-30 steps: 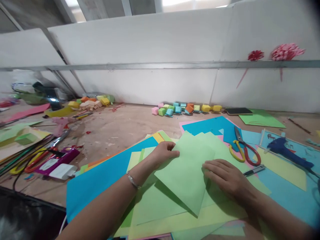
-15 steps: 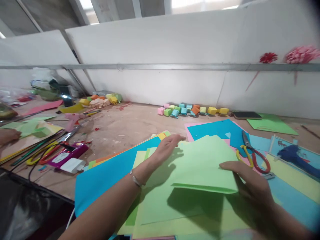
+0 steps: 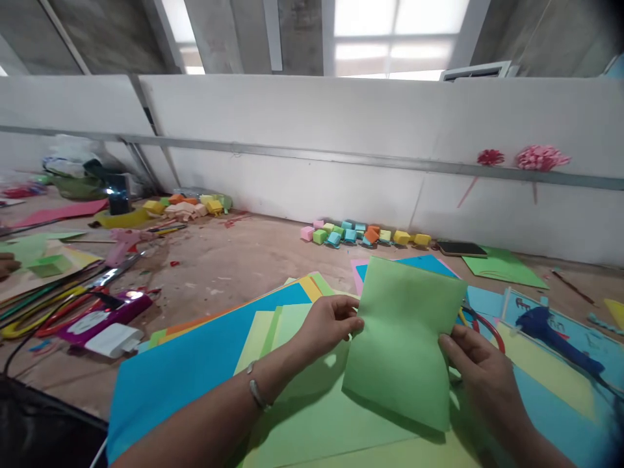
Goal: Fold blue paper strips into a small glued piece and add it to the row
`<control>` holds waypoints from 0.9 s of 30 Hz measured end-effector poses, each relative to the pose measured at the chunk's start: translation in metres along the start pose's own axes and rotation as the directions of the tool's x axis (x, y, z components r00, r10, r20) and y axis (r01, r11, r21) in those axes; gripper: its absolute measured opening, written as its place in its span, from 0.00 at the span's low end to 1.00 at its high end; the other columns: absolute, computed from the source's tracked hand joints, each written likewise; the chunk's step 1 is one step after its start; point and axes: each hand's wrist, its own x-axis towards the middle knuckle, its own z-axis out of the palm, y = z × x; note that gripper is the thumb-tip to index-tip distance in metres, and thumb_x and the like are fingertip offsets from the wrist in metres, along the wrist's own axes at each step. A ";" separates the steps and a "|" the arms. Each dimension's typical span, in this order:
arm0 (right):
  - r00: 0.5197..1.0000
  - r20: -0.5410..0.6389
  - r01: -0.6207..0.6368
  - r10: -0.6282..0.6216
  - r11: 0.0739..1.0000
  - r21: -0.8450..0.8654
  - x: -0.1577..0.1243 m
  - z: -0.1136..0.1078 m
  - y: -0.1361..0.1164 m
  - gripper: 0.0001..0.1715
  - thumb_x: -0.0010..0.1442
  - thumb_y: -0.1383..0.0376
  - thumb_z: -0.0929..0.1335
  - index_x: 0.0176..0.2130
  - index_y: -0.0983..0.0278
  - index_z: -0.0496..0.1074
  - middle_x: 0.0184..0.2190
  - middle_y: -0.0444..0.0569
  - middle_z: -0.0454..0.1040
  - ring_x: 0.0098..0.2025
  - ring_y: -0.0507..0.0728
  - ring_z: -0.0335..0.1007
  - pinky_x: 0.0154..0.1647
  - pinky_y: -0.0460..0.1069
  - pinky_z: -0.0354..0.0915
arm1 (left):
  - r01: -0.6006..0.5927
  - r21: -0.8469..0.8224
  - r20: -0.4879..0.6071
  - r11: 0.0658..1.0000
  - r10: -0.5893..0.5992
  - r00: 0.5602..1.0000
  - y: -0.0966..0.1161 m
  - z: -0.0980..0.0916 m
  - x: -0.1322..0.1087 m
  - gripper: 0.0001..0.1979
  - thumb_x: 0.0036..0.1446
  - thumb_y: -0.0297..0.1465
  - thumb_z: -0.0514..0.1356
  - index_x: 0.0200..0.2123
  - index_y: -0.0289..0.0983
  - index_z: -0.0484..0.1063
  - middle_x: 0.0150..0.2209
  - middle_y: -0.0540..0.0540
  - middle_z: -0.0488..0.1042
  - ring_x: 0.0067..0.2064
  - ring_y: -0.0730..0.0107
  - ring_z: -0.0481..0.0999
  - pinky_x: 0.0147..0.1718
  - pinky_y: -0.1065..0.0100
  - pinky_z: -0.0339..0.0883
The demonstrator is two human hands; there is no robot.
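A light green sheet of paper [image 3: 404,344] is lifted and tilted up in front of me, its lower edge over the stack. My left hand [image 3: 336,322] pinches its left edge between thumb and fingers. On the opposite edge, my right hand [image 3: 480,361] has its thumb in front and its fingers partly hidden behind. Beneath lie larger light green sheets [image 3: 312,413], with a blue sheet [image 3: 180,364] to the left. Scissors with red and yellow handles [image 3: 492,328] are partly covered by the held sheet and my right hand.
Small coloured paper cubes [image 3: 350,235] line the wall. A dark blue glue gun [image 3: 556,338] rests at the right, below a black phone [image 3: 462,249]. To the left are a purple device [image 3: 104,318], a pink glue gun [image 3: 121,246] and another person's hand [image 3: 8,264].
The green paper has been raised from lying nearly flat to facing me. My left hand has closed from outstretched fingers onto its left edge. The view has tipped upward.
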 end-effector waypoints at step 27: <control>0.997 0.080 0.009 0.008 0.979 -0.201 0.000 -0.002 -0.006 0.19 0.54 0.50 0.69 0.25 0.63 0.70 0.20 0.42 0.62 0.23 0.51 0.58 0.22 0.45 0.58 | 0.043 0.260 0.115 0.965 -0.075 0.991 0.000 -0.006 0.001 0.12 0.47 0.38 0.61 0.20 0.36 0.66 0.18 0.53 0.65 0.22 0.74 0.66 0.22 0.72 0.60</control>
